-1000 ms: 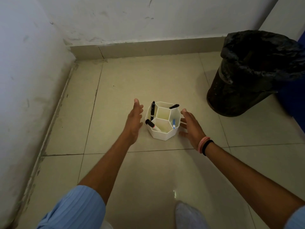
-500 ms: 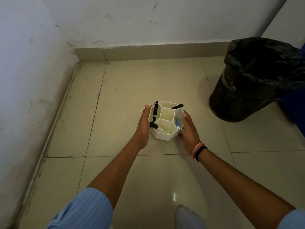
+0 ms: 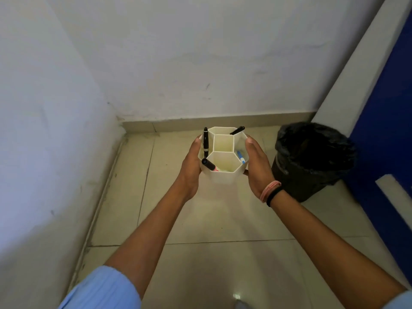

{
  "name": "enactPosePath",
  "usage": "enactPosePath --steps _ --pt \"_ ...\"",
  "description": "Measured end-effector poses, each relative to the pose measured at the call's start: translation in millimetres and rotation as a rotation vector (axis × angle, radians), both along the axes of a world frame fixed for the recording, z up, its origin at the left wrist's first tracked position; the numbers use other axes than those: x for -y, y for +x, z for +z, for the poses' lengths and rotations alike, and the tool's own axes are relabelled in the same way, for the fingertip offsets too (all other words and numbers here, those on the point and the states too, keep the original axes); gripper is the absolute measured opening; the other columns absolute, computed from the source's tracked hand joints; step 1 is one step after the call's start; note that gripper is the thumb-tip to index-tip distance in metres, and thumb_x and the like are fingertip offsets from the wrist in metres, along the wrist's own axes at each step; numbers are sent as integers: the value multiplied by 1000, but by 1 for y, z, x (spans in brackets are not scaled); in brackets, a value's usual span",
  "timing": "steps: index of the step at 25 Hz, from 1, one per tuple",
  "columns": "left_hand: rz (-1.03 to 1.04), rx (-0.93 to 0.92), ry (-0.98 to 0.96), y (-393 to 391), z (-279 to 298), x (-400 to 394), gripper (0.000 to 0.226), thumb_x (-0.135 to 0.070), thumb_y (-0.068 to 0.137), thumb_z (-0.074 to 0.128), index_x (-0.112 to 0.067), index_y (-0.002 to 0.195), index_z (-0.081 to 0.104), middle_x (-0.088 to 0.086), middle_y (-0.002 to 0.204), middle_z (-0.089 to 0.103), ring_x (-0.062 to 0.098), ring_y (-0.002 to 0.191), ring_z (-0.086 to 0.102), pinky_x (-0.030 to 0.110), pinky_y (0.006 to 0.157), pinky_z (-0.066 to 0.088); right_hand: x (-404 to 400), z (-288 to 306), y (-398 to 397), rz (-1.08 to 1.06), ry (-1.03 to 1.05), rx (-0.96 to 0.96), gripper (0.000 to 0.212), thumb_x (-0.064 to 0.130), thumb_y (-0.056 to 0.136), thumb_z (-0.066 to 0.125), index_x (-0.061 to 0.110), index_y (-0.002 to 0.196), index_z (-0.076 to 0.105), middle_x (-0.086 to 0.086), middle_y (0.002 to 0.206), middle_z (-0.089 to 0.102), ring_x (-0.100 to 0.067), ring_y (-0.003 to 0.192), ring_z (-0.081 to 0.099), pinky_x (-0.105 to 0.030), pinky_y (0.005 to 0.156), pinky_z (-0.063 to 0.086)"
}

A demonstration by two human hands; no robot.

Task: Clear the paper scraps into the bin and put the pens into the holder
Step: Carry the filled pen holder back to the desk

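A white honeycomb pen holder (image 3: 223,177) is lifted off the tiled floor, held between both hands. My left hand (image 3: 190,168) presses its left wall and my right hand (image 3: 258,168) presses its right wall. Several pens stand in its cells: a black pen (image 3: 205,141) at the left, a black-capped marker (image 3: 208,164) at the front left, another black pen (image 3: 237,130) at the back right and a blue pen (image 3: 240,157) at the right. The bin (image 3: 310,161), lined with a black bag, stands on the floor to the right. No paper scraps show on the floor.
White walls meet in a corner behind and to the left. A blue panel (image 3: 383,139) with a white frame rises at the right, close behind the bin. Pale floor tiles (image 3: 211,219) lie under my arms.
Both hands closed in on the holder from either side, gripped it and raised it off the floor. The camera view tilted up toward the wall.
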State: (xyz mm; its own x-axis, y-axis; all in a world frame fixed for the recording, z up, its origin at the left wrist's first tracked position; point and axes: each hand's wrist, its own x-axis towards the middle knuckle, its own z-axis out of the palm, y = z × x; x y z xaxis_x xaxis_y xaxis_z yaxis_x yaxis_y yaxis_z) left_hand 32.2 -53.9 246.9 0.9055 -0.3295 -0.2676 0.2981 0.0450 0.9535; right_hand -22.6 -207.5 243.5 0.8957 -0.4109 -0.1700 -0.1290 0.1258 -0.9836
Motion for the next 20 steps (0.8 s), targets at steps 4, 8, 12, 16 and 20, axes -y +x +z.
enactPosePath --steps 4,8,12,16,20 --pt "-2 -2 -10 -12 160 6 35 -49 105 37 -41 111 71 -15 100 77 5 81 71 32 92 49 10 162 -9 -34 48 -11 35 42 103 35 34 111 68 -6 117 68 -16 97 64 -36 76 57" --pt "-57 14 -4 -36 350 20 35 -47 106 35 -43 113 69 -13 95 73 6 68 65 34 89 47 26 344 -32 -60 55 -37 36 47 98 36 40 114 68 -2 121 69 -24 114 66 -49 97 56" --pt "-113 26 7 -66 530 37 37 -49 105 37 -36 124 66 -15 99 75 -1 82 69 33 90 50 43 517 -66 -116 35 -39 33 59 95 36 51 111 64 1 121 68 -27 112 67 -55 96 56" --pt "-166 30 4 -103 668 57 35 -49 105 38 -37 117 68 -16 94 76 3 85 69 34 88 51 60 654 -114 -136 19 -51 49 67 90 37 42 126 59 -3 124 67 -29 113 67 -57 95 56" --pt "-261 40 14 -152 749 87 29 -45 106 36 -41 103 64 -21 86 73 -3 80 67 27 78 52 87 730 -171 -210 51 -25 43 53 97 41 28 124 62 -10 123 68 -33 114 66 -56 97 55"
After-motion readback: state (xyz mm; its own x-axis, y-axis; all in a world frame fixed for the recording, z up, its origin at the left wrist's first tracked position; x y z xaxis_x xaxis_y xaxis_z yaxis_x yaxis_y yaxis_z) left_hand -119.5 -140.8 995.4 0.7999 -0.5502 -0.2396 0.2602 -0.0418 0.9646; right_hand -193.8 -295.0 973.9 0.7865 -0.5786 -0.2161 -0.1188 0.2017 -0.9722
